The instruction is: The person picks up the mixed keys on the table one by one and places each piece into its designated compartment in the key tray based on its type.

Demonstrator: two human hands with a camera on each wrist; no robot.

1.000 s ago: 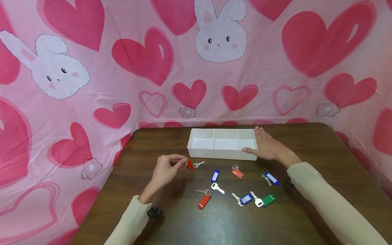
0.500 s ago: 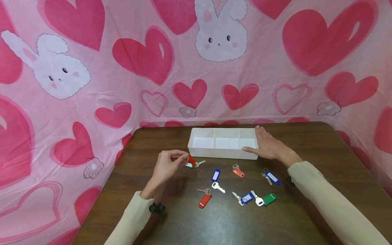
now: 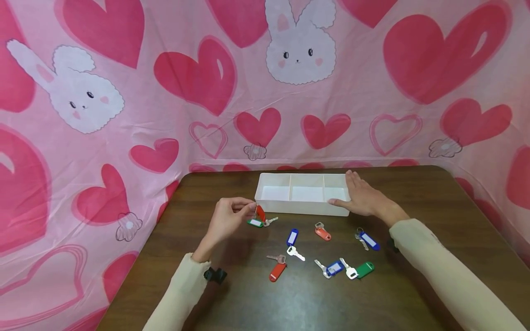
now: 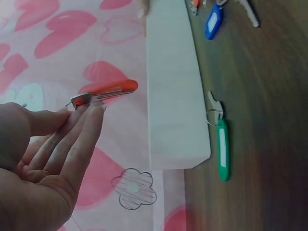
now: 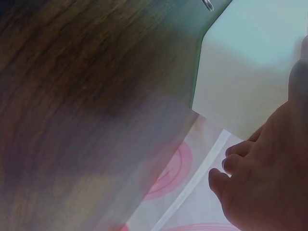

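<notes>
Well, my left hand (image 3: 227,225) pinches the red tag (image 3: 261,213) near the left end of the box (image 3: 296,208); my right hand (image 3: 364,197), fingers straight, touches its right end. I should lift slowly, keeping it steady.

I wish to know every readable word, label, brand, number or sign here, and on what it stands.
No text is readable in any view.
Blue key tags: white inserts, any writing too small to read.
Green key tag near the left hand: white insert, nothing legible.
Keys: any engraving is too small or blurred.
White tray: no lettering visible.
Pink backdrop: only printed pictures, no words.
</notes>
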